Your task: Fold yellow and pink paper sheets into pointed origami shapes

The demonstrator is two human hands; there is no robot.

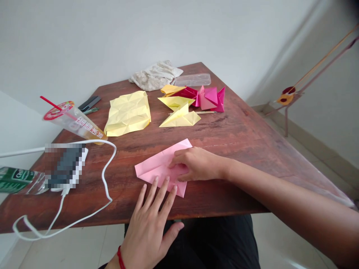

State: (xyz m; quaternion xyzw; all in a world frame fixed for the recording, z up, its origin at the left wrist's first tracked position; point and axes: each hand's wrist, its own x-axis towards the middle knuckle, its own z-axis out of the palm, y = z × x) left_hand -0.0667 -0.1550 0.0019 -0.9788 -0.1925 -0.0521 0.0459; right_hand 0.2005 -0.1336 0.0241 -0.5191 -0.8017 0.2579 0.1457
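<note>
my left hand point(153, 224) and right hand point(192, 162) on pink paper point(155, 162), near the bench's point(238, 130) front edge
the left lies flat, fingers spread, some tips on the paper's near side; the right is curled on it, and i can't tell whether it pinches a layer. for a clean crease, best brace the sheet, line up its edges, then press outward.

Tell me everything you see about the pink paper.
The pink paper is plain, creased and straight-edged, with angular corners. It lies roughly flat near the front of the wooden table. The left hand rests fingertips on its near side; the right hand touches the paper's upper surface, hiding part of it.
</note>
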